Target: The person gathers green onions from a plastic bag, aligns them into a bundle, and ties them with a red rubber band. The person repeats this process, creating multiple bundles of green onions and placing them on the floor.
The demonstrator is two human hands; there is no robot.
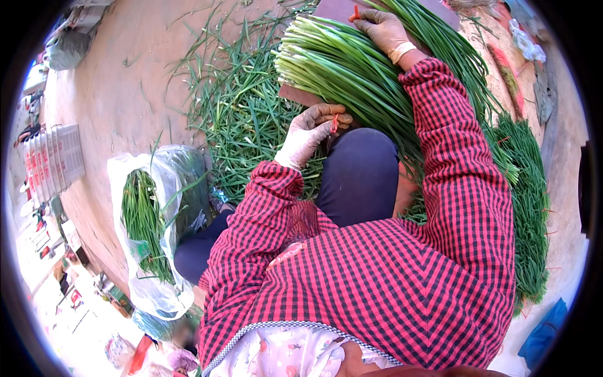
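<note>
Both my hands wear thin, stained gloves. A thick bundle of long green leaves, probably garlic chives (344, 66), lies on a flat board (301, 95) in front of me, pale cut ends to the left. My left hand (315, 132), at the near side of the bundle, pinches one end of a red tie between thumb and fingers. Across the far side of the bundle, my right hand (384, 30) grips another red end. Whether the two ends join beneath the leaves is hidden. More loose leaves (438, 42) lie beyond my right hand.
Scattered trimmed leaves (249, 108) cover the ground left of the board. A clear plastic bag (181, 169) with leaves inside stands by my left leg. Tied bundles (527, 212) are stacked at the right, near a blue plastic bag (544, 334). White crates (54, 158) stand far left.
</note>
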